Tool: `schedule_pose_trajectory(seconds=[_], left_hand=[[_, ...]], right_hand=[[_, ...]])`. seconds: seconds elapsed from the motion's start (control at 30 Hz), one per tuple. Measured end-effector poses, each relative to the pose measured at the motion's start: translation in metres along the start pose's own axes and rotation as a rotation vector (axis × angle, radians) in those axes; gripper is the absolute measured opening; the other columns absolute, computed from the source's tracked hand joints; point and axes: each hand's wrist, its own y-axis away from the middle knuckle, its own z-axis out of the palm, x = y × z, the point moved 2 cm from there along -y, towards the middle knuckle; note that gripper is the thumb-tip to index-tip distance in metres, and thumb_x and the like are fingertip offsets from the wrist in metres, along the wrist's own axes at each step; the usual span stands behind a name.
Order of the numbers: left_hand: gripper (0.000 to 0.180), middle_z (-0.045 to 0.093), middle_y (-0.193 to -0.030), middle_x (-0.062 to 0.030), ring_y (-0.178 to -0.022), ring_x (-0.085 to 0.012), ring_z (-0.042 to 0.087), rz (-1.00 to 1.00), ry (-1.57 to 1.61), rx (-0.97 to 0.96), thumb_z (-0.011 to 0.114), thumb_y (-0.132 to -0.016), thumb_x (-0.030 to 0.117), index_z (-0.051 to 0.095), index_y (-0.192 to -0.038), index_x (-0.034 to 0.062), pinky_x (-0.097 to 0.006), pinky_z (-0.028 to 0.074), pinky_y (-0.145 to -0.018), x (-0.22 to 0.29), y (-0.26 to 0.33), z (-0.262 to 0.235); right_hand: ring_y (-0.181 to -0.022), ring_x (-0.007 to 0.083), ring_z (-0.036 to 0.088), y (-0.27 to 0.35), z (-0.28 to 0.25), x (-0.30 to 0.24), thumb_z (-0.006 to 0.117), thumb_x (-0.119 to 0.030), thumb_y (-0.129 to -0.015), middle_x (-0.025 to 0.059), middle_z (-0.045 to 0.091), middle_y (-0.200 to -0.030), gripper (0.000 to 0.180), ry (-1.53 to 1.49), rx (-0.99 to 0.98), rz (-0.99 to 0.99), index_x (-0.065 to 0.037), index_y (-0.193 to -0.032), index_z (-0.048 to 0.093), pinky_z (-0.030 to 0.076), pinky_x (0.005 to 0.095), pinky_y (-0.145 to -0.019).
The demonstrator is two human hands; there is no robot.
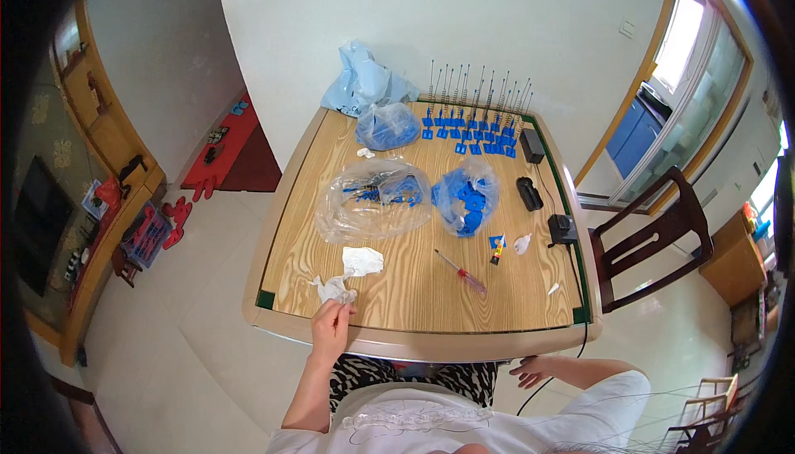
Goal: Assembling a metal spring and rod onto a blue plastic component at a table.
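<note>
At the table's near left edge, my left hand (330, 327) has its fingers closed on a crumpled white tissue (334, 289). A second piece of white tissue (362, 261) lies flat just beyond it. My right hand (532, 370) hangs below the near right edge of the table, fingers apart and nothing in them, close to a black cable (534, 396). On the tabletop in front of me are a screwdriver (462, 272) with a clear red handle and a small yellow and black glue tube (498, 249) beside a blue piece.
Clear bags of blue parts (469, 197) and dark pieces (373, 197) lie mid-table. Behind stand a light blue bag (364, 77) and several blue bases with upright springs (476, 114). Black boxes (562, 229) line the right edge. A dark wooden chair (654, 247) stands to the right.
</note>
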Motion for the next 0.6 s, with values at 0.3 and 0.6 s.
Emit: schedule_pose_trajectory(seconds=[0.3,0.6], left_hand=[[0.016,0.049,-0.061,-0.009,-0.051,-0.0176,0.048,0.006,0.0,-0.036,0.051,-0.084,0.005,0.059,-0.071,-0.0015,-0.028,0.037,-0.048,0.006,-0.001,0.003],[0.01,0.053,-0.07,-0.0085,-0.06,-0.0195,0.053,0.002,0.057,-0.296,0.057,-0.081,0.01,0.06,-0.082,0.0004,-0.028,0.042,-0.054,0.013,0.006,0.019]], right_hand=[[-0.081,0.0139,0.057,-0.007,0.031,-0.01,0.052,-0.039,-0.086,0.0003,0.061,-0.083,0.032,-0.069,-0.1,-0.297,-0.011,-0.099,0.059,0.049,0.0286,-0.069],[-0.078,0.0137,0.056,0.105,0.073,-0.075,0.047,-0.04,-0.086,0.0025,0.063,-0.082,0.038,0.832,-0.609,-0.504,-0.006,-0.086,0.064,0.045,0.031,-0.073]])
